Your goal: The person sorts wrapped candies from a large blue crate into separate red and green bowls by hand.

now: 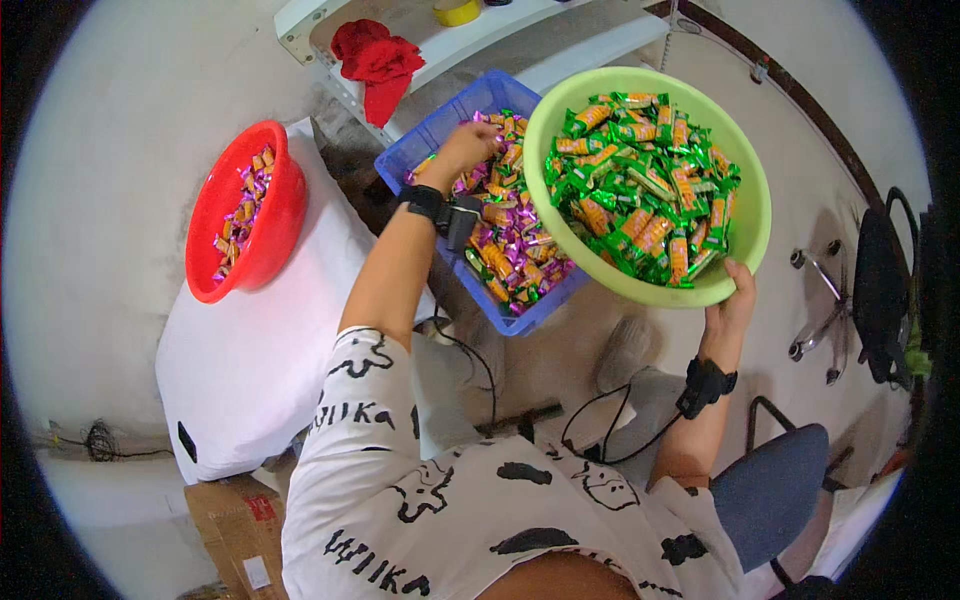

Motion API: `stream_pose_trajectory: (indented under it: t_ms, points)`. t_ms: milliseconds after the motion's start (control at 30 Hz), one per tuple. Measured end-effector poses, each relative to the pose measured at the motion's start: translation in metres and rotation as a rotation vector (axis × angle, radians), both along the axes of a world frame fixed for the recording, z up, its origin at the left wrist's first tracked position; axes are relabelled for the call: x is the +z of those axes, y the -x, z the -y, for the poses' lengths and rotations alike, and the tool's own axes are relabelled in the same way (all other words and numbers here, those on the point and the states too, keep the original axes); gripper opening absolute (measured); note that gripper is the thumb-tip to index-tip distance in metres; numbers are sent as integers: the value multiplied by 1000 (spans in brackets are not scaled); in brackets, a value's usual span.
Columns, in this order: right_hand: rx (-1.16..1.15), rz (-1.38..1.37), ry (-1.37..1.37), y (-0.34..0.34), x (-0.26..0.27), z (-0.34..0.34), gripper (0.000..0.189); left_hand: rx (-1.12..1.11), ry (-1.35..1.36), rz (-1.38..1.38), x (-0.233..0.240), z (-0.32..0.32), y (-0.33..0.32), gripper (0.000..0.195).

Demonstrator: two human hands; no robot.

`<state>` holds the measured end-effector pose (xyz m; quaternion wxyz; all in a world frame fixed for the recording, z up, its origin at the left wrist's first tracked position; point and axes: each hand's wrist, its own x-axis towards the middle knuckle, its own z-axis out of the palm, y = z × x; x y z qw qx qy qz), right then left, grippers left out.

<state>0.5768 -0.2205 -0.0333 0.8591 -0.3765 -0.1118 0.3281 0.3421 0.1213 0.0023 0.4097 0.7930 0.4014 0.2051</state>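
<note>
My right hand [731, 300] grips the rim of a light green plastic basin [759, 217], with the thumb inside the edge. The basin is tilted towards me and full of candies in green and orange wrappers [652, 184]. Under its left side stands a blue plastic crate [420, 139] of mixed candies in purple, green and orange wrappers [499, 255]. My left hand [471, 146] reaches over the crate and touches the candies near its back; the fingertips are partly hidden, so whether they hold one is unclear.
At left, a red plastic basin [199, 240] with purple-wrapped candies rests tilted on a large white sack [247, 360]. A red cloth [379, 64] hangs on the white metal shelf [480, 52] behind the crate. Cables hang below. Chairs [776, 487] stand at right, a cardboard box [232, 525] at lower left.
</note>
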Motion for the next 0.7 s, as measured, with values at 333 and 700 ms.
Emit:
stream_pose_trajectory:
  t_ms: [333,700]
  points:
    - [-31,-31,-5,-7,-7,2,42,45,-339,-512,-63,-19,-37,36]
    - [-34,-100,-53,-4,7,1,36,-166,178,439,63,21,-2,33]
